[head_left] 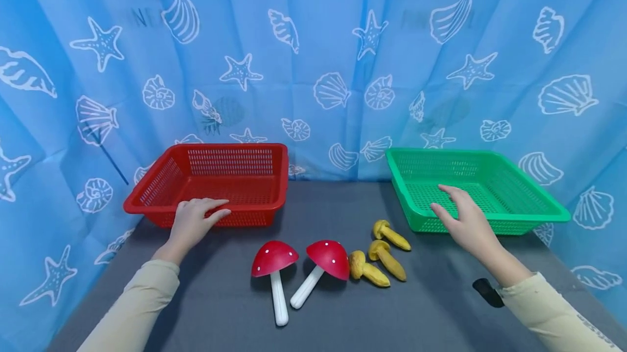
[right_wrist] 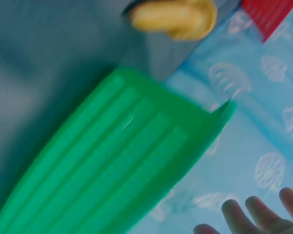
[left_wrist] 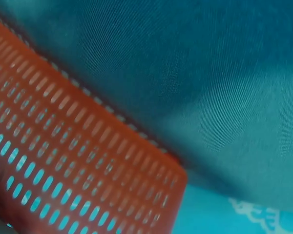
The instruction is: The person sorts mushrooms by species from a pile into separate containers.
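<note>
My left hand [head_left: 192,224] is at the front rim of the red basket [head_left: 230,161], fingers and thumb extended to the right and overlapping the rim. In the left wrist view the slotted wall of the red basket [left_wrist: 88,141] fills the lower left. Over the front rim of the green basket [head_left: 441,164] hovers my right hand [head_left: 467,224], thumb and fingers apart, nothing between them. The right wrist view shows its spread fingertips [right_wrist: 256,212] apart from the green basket [right_wrist: 102,161]. Between the baskets lie two toy mushrooms with red spotted caps [head_left: 275,259] and several yellow mushrooms [head_left: 387,259].
A dark grey cloth [head_left: 220,308] covers the table. Behind both baskets hangs a blue curtain [head_left: 313,58] with white shells and starfish. By the right sleeve [head_left: 553,308] shows a small black oval object [head_left: 488,292].
</note>
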The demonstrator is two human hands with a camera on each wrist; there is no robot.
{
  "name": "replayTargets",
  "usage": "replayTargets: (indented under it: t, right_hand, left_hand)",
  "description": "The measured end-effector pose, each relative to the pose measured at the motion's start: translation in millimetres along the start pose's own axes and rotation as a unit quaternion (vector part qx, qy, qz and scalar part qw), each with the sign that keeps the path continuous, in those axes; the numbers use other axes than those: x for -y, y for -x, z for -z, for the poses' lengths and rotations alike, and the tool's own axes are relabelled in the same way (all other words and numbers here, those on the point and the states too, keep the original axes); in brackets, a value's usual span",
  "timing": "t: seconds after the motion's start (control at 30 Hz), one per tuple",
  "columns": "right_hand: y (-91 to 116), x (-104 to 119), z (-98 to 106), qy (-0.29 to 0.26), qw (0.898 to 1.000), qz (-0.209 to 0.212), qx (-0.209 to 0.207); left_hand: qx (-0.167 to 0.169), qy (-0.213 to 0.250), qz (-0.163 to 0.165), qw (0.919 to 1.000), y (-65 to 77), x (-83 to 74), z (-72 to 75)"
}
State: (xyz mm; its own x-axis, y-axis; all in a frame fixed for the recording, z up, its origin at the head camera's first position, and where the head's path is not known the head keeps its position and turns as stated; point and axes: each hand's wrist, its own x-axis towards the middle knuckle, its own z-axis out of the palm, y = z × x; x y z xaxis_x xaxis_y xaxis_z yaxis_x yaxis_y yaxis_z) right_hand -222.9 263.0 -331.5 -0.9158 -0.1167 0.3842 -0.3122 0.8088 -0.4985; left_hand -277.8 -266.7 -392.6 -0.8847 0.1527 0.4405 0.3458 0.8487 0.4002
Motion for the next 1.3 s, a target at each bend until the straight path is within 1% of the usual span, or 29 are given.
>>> replayTargets:
  t: [0.17, 0.3, 0.37, 0.47, 0.57, 0.63, 0.67, 0.77, 0.8, 0.9, 1.0, 1.03, 1.07, 1.1, 1.17, 1.2, 1.3]
  right_hand:
    - [10.6, 18.9, -11.1, -0.07, 0.997, -0.018, 0.01]
    - [18.6, 32.3, -19.4, -0.129, 0.99, -0.044, 0.028]
    - [22.1, 38.3, -23.6, -0.169, 0.983, -0.059, 0.041]
    - [26.1, 46.9, -31.1, -0.246, 0.963, -0.085, 0.064]
    - [28.7, 56.3, -39.1, -0.322, 0.936, -0.116, 0.083]
    - [30.4, 62.4, -44.4, -0.362, 0.915, -0.15, 0.096]
    - [31.7, 64.4, -47.0, -0.383, 0.903, -0.165, 0.105]
    - [37.1, 67.5, -55.1, -0.445, 0.859, -0.213, 0.133]
    - [39.3, 67.4, -57.8, -0.464, 0.845, -0.222, 0.147]
    - [46.7, 66.1, -65.3, -0.519, 0.8, -0.236, 0.187]
    - [53.5, 66.1, -73.1, -0.559, 0.758, -0.243, 0.233]
    - [55.5, 66.6, -75.7, -0.57, 0.744, -0.248, 0.245]
    - [57.3, 67.3, -78.3, -0.579, 0.732, -0.251, 0.255]
    - [59.1, 68.0, -80.8, -0.587, 0.722, -0.253, 0.265]
    - [61.8, 69.6, -85.6, -0.596, 0.707, -0.259, 0.28]
    - [63.1, 70.4, -88.1, -0.599, 0.701, -0.262, 0.285]
    - [66.2, 72.7, -95.8, -0.6, 0.69, -0.274, 0.298]
  left_hand:
    - [-0.023, 0.009, -0.012, 0.9996, -1.5, 5.2, -6.8]
    - [-0.038, 0.008, -0.021, 0.999, -2.7, 8.5, -11.4]
    - [-0.039, 0.009, -0.02, 0.999, -2.6, 8.7, -11.2]
    - [-0.039, 0.01, -0.016, 0.9991, -3.3, 8.5, -9.9]
    - [-0.035, 0.012, -0.01, 0.9993, -4.6, 7.8, -7.3]
    - [-0.03, 0.014, -0.007, 0.9994, -5.4, 7.2, -6.3]
    - [-0.027, 0.015, -0.006, 0.9995, -5.7, 7.2, -6.2]
    - [-0.02, 0.014, -0.003, 0.9997, -5.8, 7.3, -7.3]
    - [-0.019, 0.014, -0.003, 0.9997, -5.6, 7.5, -8.1]
    - [-0.015, 0.014, -0.003, 0.9998, -6.2, 6.1, -8.5]
    - [-0.013, 0.015, -0.001, 0.9998, -5.7, 5.0, -8.0]
    - [-0.013, 0.015, 0.0, 0.9998, -5.4, 4.9, -7.4]
    - [-0.013, 0.015, 0.0, 0.9998, -5.0, 4.6, -7.0]
    - [-0.013, 0.014, 0.001, 0.9998, -4.5, 4.5, -6.6]
    - [-0.013, 0.016, 0.003, 0.9998, -4.2, 4.2, -5.6]
    - [-0.011, 0.017, 0.003, 0.9998, -4.1, 4.2, -5.3]
    - [-0.006, 0.021, 0.004, 0.9998, -4.4, 3.4, -4.6]
